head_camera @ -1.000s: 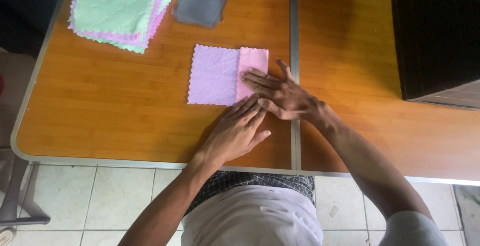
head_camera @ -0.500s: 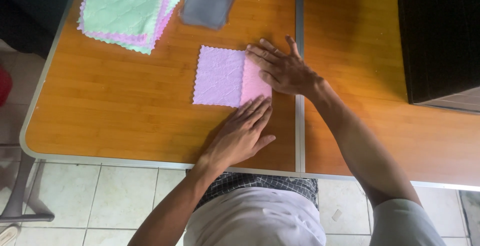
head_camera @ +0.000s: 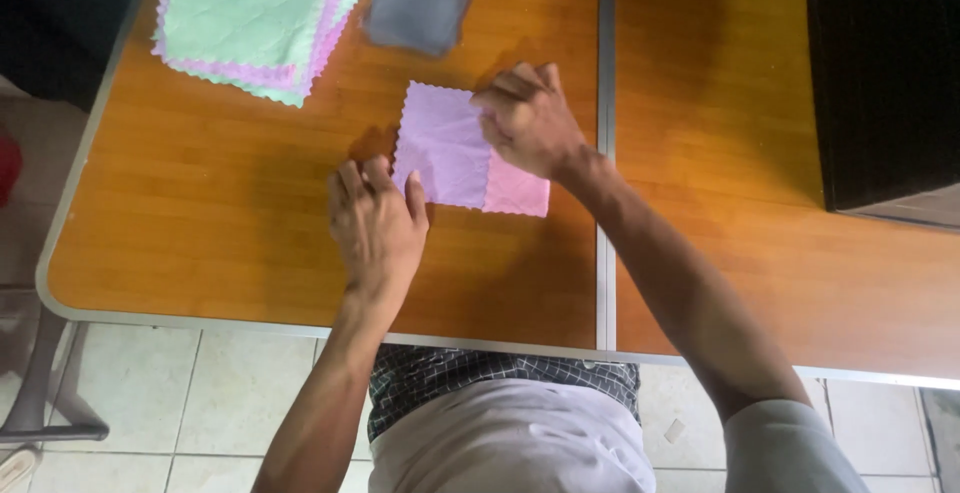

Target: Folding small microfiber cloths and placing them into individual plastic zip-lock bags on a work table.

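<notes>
The right hand (head_camera: pixel 528 121) is curled over the far right part of a small square lilac microfibre cloth with a zigzag edge (head_camera: pixel 445 143), its fingers bent as if pinching the top layer, though the grip itself is hidden under the knuckles. The left hand (head_camera: pixel 375 223) lies open and flat, fingertips on the cloth's near left corner. The cloth sits near the middle of the orange wood-grain table (head_camera: pixel 200 243), folded over a pink strip (head_camera: pixel 518 191) along its right side. A stack of green and pink cloths (head_camera: pixel 250 23) and a grey folded cloth (head_camera: pixel 420 3) lie farther back. If the left fingers press too lightly, the cloth could slide and the edges end up misaligned.
</notes>
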